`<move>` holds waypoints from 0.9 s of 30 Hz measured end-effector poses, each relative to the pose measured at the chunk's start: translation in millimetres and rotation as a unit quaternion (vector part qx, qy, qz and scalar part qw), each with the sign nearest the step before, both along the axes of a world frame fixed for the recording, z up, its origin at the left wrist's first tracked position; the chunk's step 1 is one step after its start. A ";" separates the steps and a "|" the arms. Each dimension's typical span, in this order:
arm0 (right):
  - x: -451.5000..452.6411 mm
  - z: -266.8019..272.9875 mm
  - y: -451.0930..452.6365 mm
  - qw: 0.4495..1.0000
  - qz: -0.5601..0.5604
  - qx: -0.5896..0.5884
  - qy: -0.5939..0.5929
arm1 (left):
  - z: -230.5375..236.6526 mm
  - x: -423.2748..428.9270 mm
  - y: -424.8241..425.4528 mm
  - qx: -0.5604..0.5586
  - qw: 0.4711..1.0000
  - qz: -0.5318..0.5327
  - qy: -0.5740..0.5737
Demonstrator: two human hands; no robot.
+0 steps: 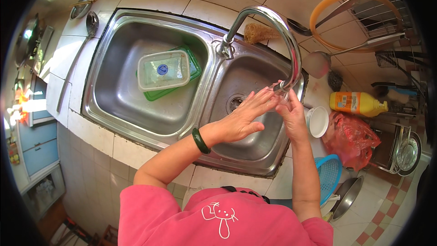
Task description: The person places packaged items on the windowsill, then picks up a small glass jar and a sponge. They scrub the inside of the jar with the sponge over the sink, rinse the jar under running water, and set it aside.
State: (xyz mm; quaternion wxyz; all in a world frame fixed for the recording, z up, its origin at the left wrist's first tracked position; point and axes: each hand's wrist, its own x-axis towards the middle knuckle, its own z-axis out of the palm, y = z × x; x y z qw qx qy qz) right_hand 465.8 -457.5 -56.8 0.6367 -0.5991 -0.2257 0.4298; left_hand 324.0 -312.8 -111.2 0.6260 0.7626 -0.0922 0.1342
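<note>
My left hand (pixel 244 119) reaches over the right sink basin (pixel 228 148), palm down, thumb apart from the stretched fingers. A dark green bangle (pixel 200 140) circles that wrist. Its fingertips come close to the spout end of the curved chrome faucet (pixel 294 51). My right hand (pixel 294 118) is raised just under the same spout, thumb apart from its fingers, holding nothing that I can see. What looks like clear water runs between the hands. In the left basin (pixel 116 85), a clear plastic food container (pixel 164 70) rests on a green lid (pixel 160 94).
A loofah (pixel 257 33) lies behind the faucet. Right of the sink are a white cup (pixel 318 122), a yellow bottle (pixel 356 103), a red plastic bag (pixel 351 140) and a blue colander (pixel 329 174). A long ladle (pixel 76 56) lies along the left counter.
</note>
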 end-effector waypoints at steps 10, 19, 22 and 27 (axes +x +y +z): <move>0.1 -4.6 5.1 1.000 0.010 0.006 -0.006 | -0.7 6.0 2.7 -0.008 0.999 0.051 0.000; 2.0 -2.6 4.3 1.000 0.006 0.009 -0.005 | -6.6 -8.3 11.1 0.032 0.997 0.063 0.010; 1.4 -4.6 4.9 1.000 0.016 -0.002 -0.006 | -5.9 -0.2 6.0 0.005 0.997 0.072 -0.011; 3.5 -1.7 7.7 1.000 0.015 0.000 -0.008 | 0.4 4.4 2.8 -0.017 0.997 0.071 -0.023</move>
